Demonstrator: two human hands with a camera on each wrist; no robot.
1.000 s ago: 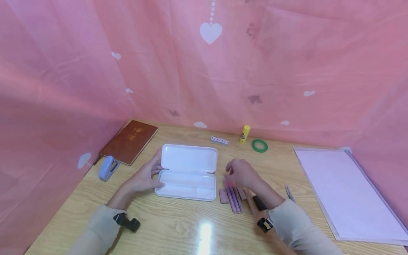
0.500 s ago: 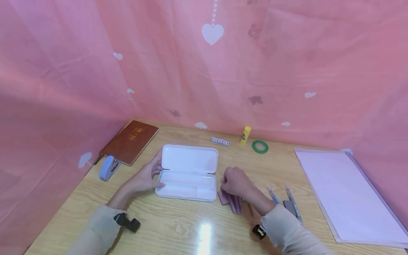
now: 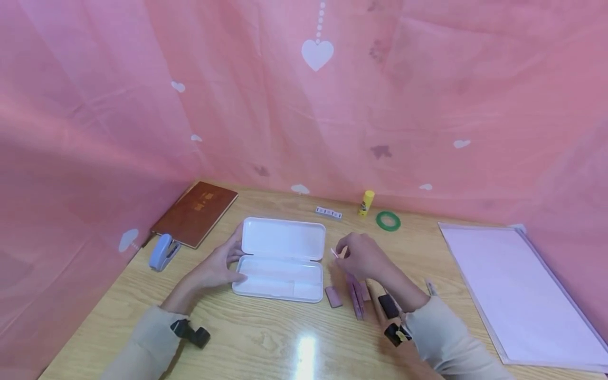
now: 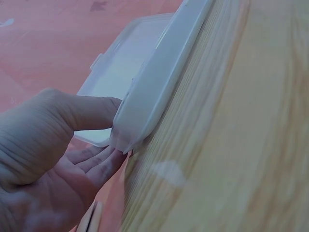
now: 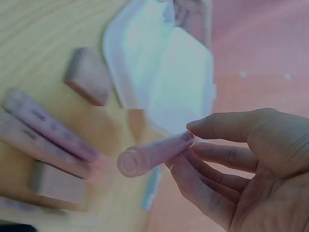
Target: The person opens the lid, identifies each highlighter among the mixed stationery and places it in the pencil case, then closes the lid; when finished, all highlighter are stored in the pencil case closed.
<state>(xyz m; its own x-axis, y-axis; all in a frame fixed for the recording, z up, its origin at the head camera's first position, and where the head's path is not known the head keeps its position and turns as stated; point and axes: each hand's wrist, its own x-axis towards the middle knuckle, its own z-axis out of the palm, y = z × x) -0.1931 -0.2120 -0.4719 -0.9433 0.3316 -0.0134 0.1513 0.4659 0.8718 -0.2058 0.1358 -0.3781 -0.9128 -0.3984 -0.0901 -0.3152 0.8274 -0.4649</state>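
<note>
An open white pencil case [image 3: 266,268] lies on the table with its lid folded back. My left hand [image 3: 216,268] grips its left end; in the left wrist view the thumb [image 4: 96,112] presses the case's edge and the fingers reach behind. Right of the case, my right hand [image 3: 363,257] pinches a pink pen [image 5: 161,152] between thumb and fingertips, raised off the table. Below that hand lie two pinkish-purple pens [image 3: 355,301]. One pinkish eraser [image 3: 333,297] sits left of them and another eraser-like block [image 3: 364,290] on their right.
A dark block [image 3: 388,306] lies partly under my right forearm, near a grey pen [image 3: 431,287]. Farther back are a glue stick [image 3: 366,203], green tape roll [image 3: 388,221] and small white strip [image 3: 329,212]. A stapler [image 3: 163,252] and brown notebook [image 3: 197,214] stand left, paper sheets [image 3: 522,290] right.
My right hand reached down to the pens, then rose with one pink pen pinched in it. The near eraser has turned slightly. My left hand stays on the case.
</note>
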